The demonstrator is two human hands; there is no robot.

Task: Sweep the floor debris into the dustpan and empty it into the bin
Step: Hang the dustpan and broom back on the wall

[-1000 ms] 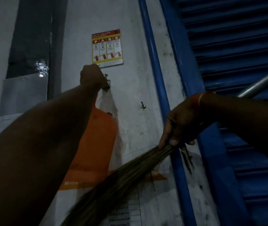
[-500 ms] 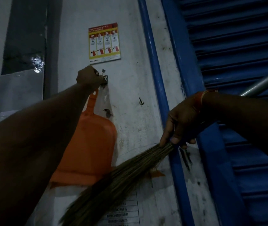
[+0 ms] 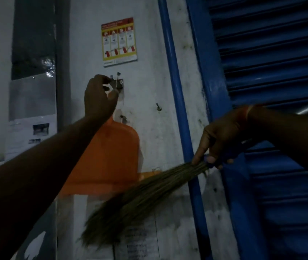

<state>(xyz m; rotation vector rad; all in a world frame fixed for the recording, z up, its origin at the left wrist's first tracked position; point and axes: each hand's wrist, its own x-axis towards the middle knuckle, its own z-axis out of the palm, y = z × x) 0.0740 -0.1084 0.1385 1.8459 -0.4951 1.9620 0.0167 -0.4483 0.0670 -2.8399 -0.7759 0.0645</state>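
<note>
Left hand (image 3: 100, 96) pinches the orange dustpan (image 3: 110, 156) handle top at the wall hook (image 3: 118, 83); right hand (image 3: 222, 136) grips the grass broom (image 3: 142, 197). My worry: handle snags, pan drops; bristles crossing its lower right edge could knock it.

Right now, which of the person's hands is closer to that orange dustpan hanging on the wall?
Left. The left hand is at the top of the orange dustpan, fingers curled at its handle by the wall hook. The right hand is off to its right, gripping the broom.
</note>
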